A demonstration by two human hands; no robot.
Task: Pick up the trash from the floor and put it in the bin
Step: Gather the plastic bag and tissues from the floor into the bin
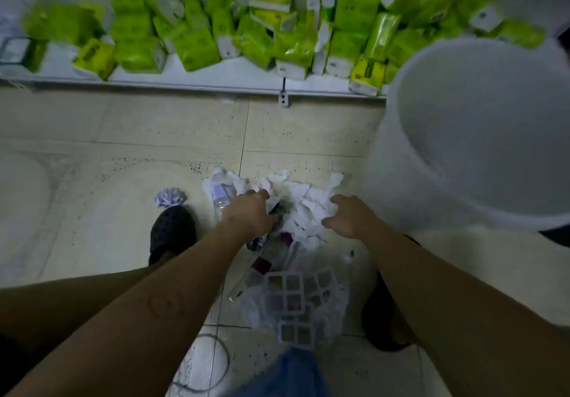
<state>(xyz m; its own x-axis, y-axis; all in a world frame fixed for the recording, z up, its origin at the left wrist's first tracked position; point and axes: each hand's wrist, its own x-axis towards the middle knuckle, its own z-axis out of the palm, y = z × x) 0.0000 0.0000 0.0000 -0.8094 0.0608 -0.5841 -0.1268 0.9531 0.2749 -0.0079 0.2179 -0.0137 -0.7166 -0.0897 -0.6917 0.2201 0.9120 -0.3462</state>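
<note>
A pile of trash [296, 199] lies on the tiled floor between my feet: crumpled white tissues, a clear plastic bottle [220, 194], dark wrappers and a white plastic grid tray [296, 298]. My left hand [249, 211] presses down into the pile's left side, fingers curled around a dark piece among the tissues. My right hand [348, 214] hovers over the tissues on the right, fingers spread, holding nothing. A large white bin [401, 162] stands at the right, tilted toward me, its mouth open. A separate crumpled paper ball [170, 197] lies left of the pile.
A low shelf [191, 83] along the back carries many green tissue packs [197, 45]. My black shoes [172, 230] flank the pile. A thin wire [216, 362] loops on the floor near the bottom.
</note>
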